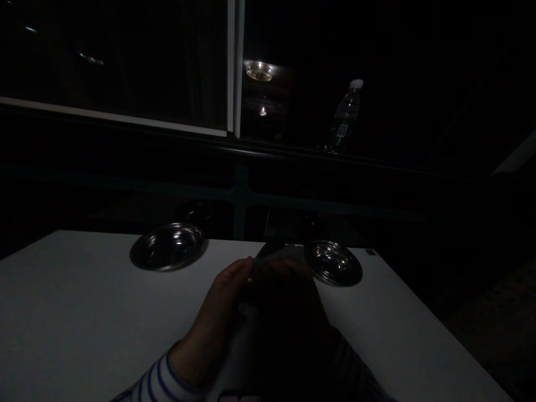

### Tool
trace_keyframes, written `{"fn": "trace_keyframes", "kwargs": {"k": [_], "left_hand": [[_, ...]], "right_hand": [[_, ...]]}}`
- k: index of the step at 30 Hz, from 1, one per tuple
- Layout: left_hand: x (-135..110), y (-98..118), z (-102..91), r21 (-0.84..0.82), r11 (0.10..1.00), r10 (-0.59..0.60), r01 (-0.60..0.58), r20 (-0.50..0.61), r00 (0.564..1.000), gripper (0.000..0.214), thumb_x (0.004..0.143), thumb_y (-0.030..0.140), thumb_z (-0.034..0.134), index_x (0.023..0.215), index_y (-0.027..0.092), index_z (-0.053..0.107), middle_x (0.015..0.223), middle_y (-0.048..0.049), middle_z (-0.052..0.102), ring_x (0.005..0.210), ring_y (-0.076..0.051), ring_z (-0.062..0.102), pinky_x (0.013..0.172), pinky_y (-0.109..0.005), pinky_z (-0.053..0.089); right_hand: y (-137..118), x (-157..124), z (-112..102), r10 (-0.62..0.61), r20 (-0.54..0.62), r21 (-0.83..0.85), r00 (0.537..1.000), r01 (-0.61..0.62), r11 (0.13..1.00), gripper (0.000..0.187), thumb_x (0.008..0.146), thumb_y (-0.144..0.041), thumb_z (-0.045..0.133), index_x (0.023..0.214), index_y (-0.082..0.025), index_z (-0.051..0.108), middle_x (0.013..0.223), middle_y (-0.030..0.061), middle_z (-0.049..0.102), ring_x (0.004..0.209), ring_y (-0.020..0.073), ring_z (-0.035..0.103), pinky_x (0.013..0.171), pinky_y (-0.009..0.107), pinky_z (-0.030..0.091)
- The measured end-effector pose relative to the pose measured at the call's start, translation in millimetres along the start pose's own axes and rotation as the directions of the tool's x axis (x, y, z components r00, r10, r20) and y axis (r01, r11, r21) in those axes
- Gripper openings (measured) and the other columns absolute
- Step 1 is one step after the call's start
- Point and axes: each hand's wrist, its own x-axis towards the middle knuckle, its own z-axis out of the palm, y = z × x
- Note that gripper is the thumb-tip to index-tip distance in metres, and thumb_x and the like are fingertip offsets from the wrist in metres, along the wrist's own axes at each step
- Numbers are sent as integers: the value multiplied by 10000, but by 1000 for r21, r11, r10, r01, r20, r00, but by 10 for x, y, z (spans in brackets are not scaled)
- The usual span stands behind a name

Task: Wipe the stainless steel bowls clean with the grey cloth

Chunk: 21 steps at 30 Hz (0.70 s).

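Between the left bowl (166,247) and the right bowl (334,262) on the table (84,312), my left hand (223,297) and right hand (295,296) are close together around a dark thing (267,251) near the far edge. Shadow hides its long axis, and I cannot tell whether either hand grasps it. My right hand is just beside its bowl; my left is farther from the other.
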Motion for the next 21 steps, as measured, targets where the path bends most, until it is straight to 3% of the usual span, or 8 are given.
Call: {"fn": "trace_keyframes", "kwargs": {"k": [2,6,8,15,18,21], "left_hand": [[12,-13,-22,7,1000,22,-22,-1,1000,185,675,358,685,746,190,652,673,7,647,631,-123,593,609,-216,450],[24,-64,-56,72,997,22,-25,47,999,197,742,352,636,752,155,644,675,-2,643,621,-114,583,609,-212,446],[25,-83,-61,77,997,23,-26,36,999,199,746,355,633,765,158,645,681,-4,651,617,-118,585,611,-218,445],[4,31,-44,9,999,47,-46,-49,998,219,695,388,674,741,174,659,671,10,667,590,-124,585,589,-221,439],[-27,93,-12,44,999,29,-27,-56,998,285,684,448,666,690,163,657,597,7,640,539,-122,561,576,-233,438],[-42,101,17,65,998,7,-3,-57,998,337,662,498,658,617,165,631,541,-1,607,503,-125,543,555,-247,435]], "right_hand": [[-27,3,7,-16,5,-3,1000,16,1000,258,881,-306,443,1092,-203,548,981,61,601,900,203,497,755,368,391],[70,11,-46,134,19,-21,991,-134,991,320,878,-342,444,1128,-163,530,1108,112,565,977,245,493,794,402,396],[95,-10,-27,152,33,-24,988,-151,988,338,873,-352,461,1145,-161,523,1125,115,562,999,254,491,812,411,399],[-132,-104,252,3,134,-19,991,-1,1000,170,857,-194,457,961,-241,584,869,26,622,791,184,542,761,363,402],[-144,-78,196,-58,146,8,988,57,998,175,848,-247,487,996,-234,578,917,19,622,813,174,532,787,358,381],[-99,-37,78,-93,74,13,993,92,996,240,878,-287,448,1082,-220,553,991,37,615,887,182,521,836,376,347]]}}
